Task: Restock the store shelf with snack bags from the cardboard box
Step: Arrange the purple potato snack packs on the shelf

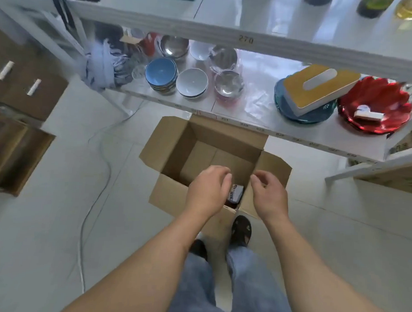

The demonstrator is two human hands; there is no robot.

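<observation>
Hands hover side by side over the open cardboard box (200, 153), both empty. Left hand (208, 191) hangs above the box's near edge with fingers loosely curled and holding nothing; right hand (269, 195) sits just beside it over the near right corner, fingers likewise relaxed and bent, thumb apart from them. Between the two hands, down in the near part of the box, a dark packet with a pale label (235, 194) shows; it is partly hidden, so whether it is a snack bag cannot be told. The rest of the box floor visible is bare cardboard, and its four flaps stand folded outward. The box rests on the pale tiled floor (58, 220), touching the front of the white store shelf (248, 124). On the lower shelf board stand a stack of blue bowls (161, 75), a white bowl (191, 83), several metal bowls (228, 84), a yellow-topped box (319, 87) lying tilted on blue plates, and a red plate (375, 105). Brown cartons (23, 84) sit at the far left, and a thin cable (93, 198) runs across the floor.
</observation>
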